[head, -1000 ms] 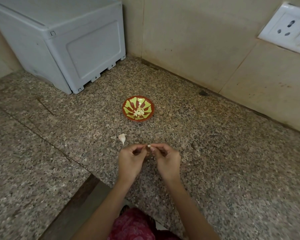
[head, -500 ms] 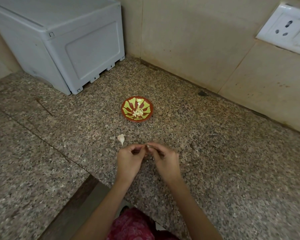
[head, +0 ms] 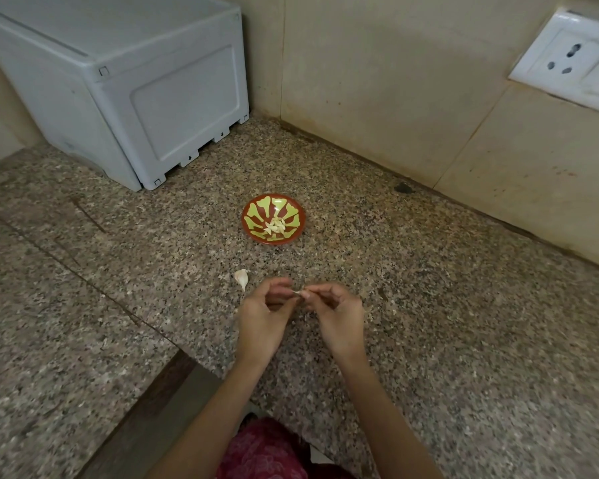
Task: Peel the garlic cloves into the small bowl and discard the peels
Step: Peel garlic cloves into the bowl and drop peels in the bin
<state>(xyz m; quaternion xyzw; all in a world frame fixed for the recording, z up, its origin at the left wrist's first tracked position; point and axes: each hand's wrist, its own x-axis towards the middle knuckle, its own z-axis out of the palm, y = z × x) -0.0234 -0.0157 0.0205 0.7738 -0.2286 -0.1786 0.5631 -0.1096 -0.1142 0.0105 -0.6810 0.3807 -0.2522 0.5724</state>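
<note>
Since the earlier frame the hands have parted a little. The right hand (head: 339, 316) pinches a garlic clove (head: 298, 292). The left hand (head: 263, 314) is curled and blurred, so I cannot tell its hold. Beyond them the small bowl (head: 256, 216) holds peeled cloves (head: 275, 227). An unpeeled clove (head: 241, 277) lies near the left hand, and the granite counter (head: 429, 305) runs rightward to the wall.

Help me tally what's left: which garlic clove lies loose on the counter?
The pale clove lying alone beyond the left hand; the peeled cloves are heaped in the small bowl, and the held clove is pinched by the right hand.
</note>
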